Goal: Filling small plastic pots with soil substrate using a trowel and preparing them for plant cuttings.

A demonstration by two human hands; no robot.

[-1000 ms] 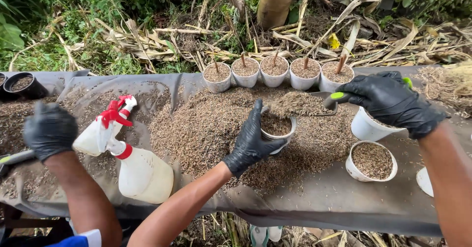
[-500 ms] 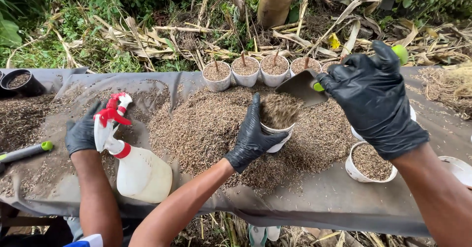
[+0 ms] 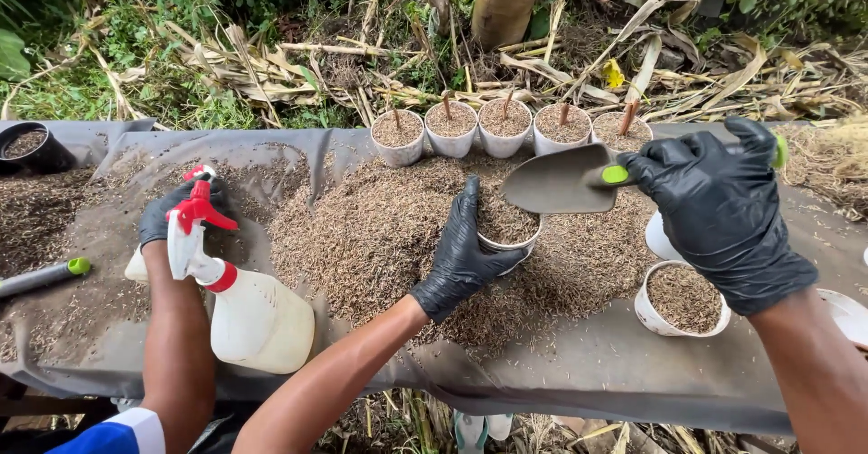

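**What the view hides or cuts off**

The left hand [image 3: 463, 260] covers the near wall of the white cup [image 3: 508, 237]. The trowel [image 3: 561, 181] blade hides the cup's far rim, and the right hand [image 3: 719, 214] swallows most of its handle. Right of the cup, a white pot [image 3: 658, 237] sits half behind that hand, and a white dish [image 3: 845, 314] is cut by the edge. Left of it, a co-worker's gloved hand [image 3: 167, 219] is partly behind the spray bottle [image 3: 244, 305].

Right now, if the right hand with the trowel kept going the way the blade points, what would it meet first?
Probably the left hand gripping the small white pot: the right hand aims the trowel leftward just above them, though depth is unclear.
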